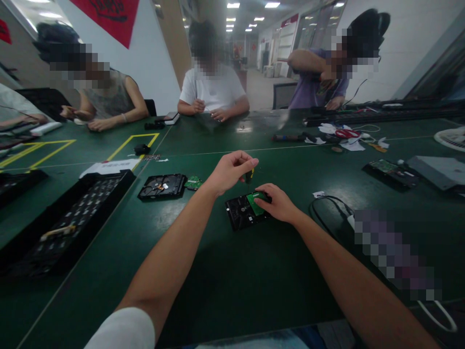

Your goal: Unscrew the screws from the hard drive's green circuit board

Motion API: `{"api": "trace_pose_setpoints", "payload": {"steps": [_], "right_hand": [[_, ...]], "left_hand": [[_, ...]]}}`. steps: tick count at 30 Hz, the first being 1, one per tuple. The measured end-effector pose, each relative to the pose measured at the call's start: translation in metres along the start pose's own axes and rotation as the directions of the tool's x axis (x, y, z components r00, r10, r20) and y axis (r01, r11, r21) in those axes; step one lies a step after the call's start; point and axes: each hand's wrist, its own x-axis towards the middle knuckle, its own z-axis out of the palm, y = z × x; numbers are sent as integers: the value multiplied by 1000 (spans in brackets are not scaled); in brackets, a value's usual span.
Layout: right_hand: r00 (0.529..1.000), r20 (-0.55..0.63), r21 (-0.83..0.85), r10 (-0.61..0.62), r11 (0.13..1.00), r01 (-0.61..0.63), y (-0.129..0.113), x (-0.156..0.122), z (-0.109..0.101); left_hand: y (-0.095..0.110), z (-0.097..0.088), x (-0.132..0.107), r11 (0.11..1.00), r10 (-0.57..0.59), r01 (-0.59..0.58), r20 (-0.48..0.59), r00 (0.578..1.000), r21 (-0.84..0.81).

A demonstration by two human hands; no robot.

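Note:
A black hard drive lies on the green table in front of me, with a green circuit board on its upper face. My left hand is closed round the handle of a small screwdriver, dark with a yellow part, held upright over the drive's far edge. Whether its tip sits on a screw is too small to see. My right hand rests on the drive's right side, fingers pressing on the board and the edge. Left of these lie another hard drive and a loose circuit board.
A long black tray stands at the left. To the right are a cable, another drive with a board and a grey metal box. Several people sit across the table. A dark tool and paper scraps lie farther back.

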Motion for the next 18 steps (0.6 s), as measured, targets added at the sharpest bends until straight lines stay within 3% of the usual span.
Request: {"api": "trace_pose_setpoints", "payload": {"steps": [5, 12, 18], "right_hand": [[1000, -8, -14, -13, 1000, 13, 0, 1, 0], [1000, 1, -17, -13, 1000, 13, 0, 0, 0], [1000, 3, -6, 1, 1000, -1, -1, 0, -1]], "left_hand": [[4, -2, 0, 997, 36, -40, 64, 997, 62], [8, 2, -1, 983, -99, 113, 102, 990, -148], [4, 2, 1, 983, -96, 110, 96, 991, -146]]}}
